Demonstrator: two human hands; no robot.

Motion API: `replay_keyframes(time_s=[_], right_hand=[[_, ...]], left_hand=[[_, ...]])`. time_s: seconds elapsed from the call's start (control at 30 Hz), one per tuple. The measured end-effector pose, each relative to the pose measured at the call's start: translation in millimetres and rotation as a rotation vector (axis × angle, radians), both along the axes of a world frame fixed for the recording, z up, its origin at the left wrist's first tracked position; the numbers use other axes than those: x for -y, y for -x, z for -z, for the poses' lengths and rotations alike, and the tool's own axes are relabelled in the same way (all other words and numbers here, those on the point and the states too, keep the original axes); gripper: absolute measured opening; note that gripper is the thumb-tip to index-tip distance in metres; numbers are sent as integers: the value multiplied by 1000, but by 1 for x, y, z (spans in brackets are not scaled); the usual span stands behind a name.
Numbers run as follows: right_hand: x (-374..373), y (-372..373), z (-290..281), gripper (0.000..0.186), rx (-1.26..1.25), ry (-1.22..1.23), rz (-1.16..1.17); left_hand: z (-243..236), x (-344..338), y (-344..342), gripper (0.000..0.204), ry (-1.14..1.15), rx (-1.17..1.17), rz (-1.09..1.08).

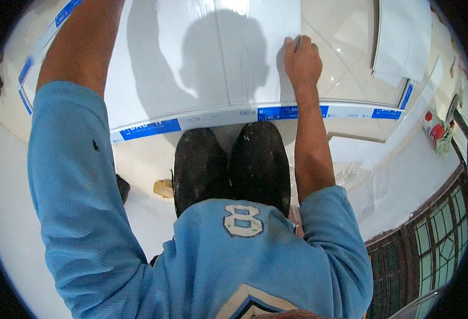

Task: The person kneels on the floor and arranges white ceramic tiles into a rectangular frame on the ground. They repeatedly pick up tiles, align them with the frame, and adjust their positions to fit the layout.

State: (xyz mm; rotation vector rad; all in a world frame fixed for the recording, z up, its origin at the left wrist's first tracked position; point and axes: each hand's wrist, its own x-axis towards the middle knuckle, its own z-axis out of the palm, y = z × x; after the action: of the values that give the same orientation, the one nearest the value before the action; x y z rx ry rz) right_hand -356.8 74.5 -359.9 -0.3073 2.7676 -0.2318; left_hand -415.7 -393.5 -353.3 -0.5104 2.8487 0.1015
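Note:
A smooth white panel (pixel 202 69) lies before my knees, with a faint seam down its middle and my shadow across it. My right hand (pixel 304 59) is closed at the panel's right edge, thumb on the panel side and fingers curled on the other. Part of that grip is hidden under the knuckles. My left arm stretches forward over the panel's left side, and its hand lies beyond the picture's top edge. A white frame bar (pixel 218 118) with blue-and-white protective film runs along the panel's near side, just ahead of my knees.
Glossy floor tiles (pixel 345 64) show inside the frame, right of the panel. White offcut sheets (pixel 404 40) lie over its far right corner. Crumpled clear plastic (pixel 361 186) and a red-and-white packet (pixel 438 130) are on the right. A yellowish lump (pixel 163 188) sits by my left knee.

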Motion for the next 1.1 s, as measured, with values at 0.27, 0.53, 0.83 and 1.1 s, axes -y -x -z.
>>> replay_keyframes(time_s=[0.27, 0.53, 0.83, 1.1], right_hand=[[11, -5, -10, 40, 22, -15, -33], [20, 35, -11, 53, 185, 59, 0], [110, 108, 23, 45, 5, -32, -30], [48, 96, 33, 45, 24, -89, -506]], left_hand=[[-14, -14, 0, 96, -11, 49, -98], [6, -5, -4, 85, 35, -81, -79], [17, -8, -3, 75, -16, -27, -110], [21, -23, -16, 72, 13, -270, -151]])
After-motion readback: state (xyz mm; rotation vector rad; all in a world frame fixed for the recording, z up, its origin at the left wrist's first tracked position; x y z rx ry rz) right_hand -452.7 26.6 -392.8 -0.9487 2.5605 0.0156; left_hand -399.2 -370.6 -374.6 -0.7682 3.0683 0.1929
